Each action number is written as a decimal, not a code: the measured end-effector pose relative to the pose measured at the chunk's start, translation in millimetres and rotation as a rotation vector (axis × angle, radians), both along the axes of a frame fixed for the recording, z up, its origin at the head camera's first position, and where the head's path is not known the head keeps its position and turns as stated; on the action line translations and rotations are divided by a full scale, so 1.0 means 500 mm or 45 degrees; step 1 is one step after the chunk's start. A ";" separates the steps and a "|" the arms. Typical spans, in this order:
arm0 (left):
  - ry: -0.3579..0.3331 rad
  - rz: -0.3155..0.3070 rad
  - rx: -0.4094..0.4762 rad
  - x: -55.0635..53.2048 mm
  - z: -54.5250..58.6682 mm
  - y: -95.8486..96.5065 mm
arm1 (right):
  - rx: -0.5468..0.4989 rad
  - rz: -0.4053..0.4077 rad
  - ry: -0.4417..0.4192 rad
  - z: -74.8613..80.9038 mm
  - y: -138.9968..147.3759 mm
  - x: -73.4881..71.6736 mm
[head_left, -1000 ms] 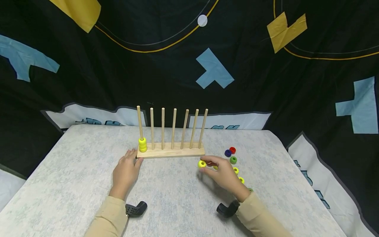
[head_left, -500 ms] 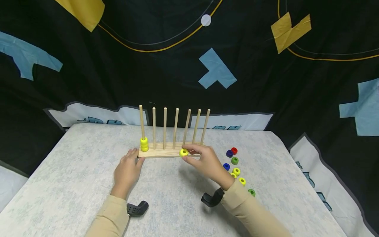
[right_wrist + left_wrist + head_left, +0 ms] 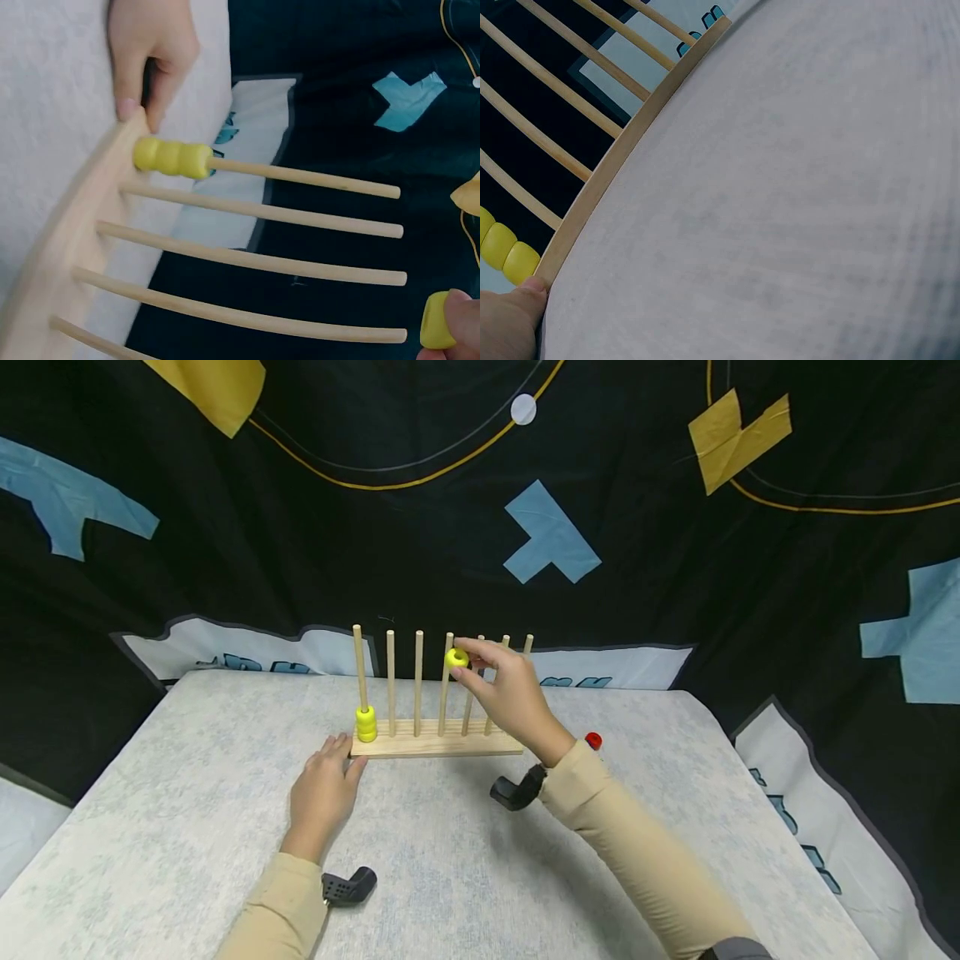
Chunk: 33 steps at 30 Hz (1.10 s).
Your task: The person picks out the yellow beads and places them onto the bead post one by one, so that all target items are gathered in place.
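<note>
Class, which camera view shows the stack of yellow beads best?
The right wrist view: the stack of yellow beads appears large, whole and unobstructed on its peg. The head view shows it whole but small; the left wrist view cuts it off at the left edge.

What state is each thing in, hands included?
Left hand: holding the left end of the wooden rack
Right hand: pinching a yellow bead
Yellow bead: raised, not threaded
Wooden rack: upright on the table
Yellow stack: three beads on the leftmost peg
Other pegs: bare where visible
Red bead: on the table
</note>
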<state>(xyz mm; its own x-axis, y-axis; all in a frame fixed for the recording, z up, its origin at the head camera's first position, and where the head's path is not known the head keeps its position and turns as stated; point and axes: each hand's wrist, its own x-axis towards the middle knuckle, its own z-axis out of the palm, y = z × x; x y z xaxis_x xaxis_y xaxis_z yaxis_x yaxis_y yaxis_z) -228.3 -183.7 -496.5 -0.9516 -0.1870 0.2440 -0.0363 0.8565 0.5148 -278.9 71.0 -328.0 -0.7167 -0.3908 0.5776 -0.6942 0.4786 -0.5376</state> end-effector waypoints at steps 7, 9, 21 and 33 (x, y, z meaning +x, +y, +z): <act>0.005 0.005 -0.006 0.000 -0.002 -0.001 | -0.011 -0.039 -0.004 0.045 -0.027 -0.037; 0.006 0.008 -0.009 0.000 -0.002 -0.001 | 0.000 -0.043 -0.017 0.053 -0.035 -0.046; 0.023 0.012 -0.009 0.000 -0.002 -0.001 | 0.028 -0.067 -0.191 0.070 -0.104 -0.082; 0.007 -0.002 -0.012 0.000 -0.001 -0.005 | 0.038 0.045 -0.237 0.081 -0.183 -0.073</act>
